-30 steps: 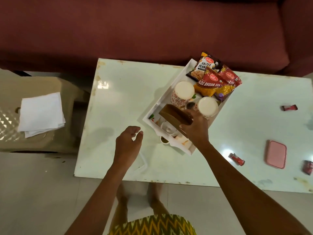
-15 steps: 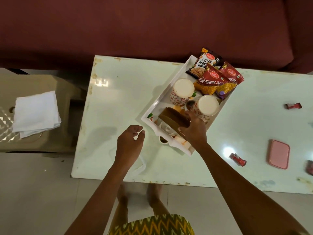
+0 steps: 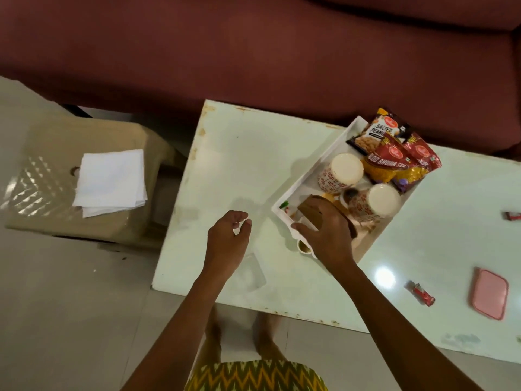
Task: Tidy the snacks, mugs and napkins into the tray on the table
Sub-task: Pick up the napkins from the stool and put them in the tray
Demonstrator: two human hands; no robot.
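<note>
A white tray [image 3: 311, 172] lies at an angle on the pale table [image 3: 242, 153]. Two patterned mugs [image 3: 341, 172] [image 3: 376, 203] stand in it, with several snack packets [image 3: 394, 152] at its far end. My right hand [image 3: 328, 235] rests over the tray's near end, fingers around a brown wooden holder [image 3: 311, 211]. My left hand [image 3: 228, 238] hovers over the table left of the tray, fingers loosely curled, holding nothing. A stack of white napkins [image 3: 110, 182] lies on a beige plastic stool [image 3: 70, 221] left of the table.
A pink lidded box [image 3: 490, 297] and small red wrapped sweets [image 3: 421, 293] [image 3: 511, 215] lie on the table's right side. A dark red sofa [image 3: 253, 52] runs behind the table. My feet stand at the table's near edge.
The view has swung left, so the table and tray sit further right. My right hand has lowered the brown holder deeper into the tray's near end. My left hand has barely moved.
</note>
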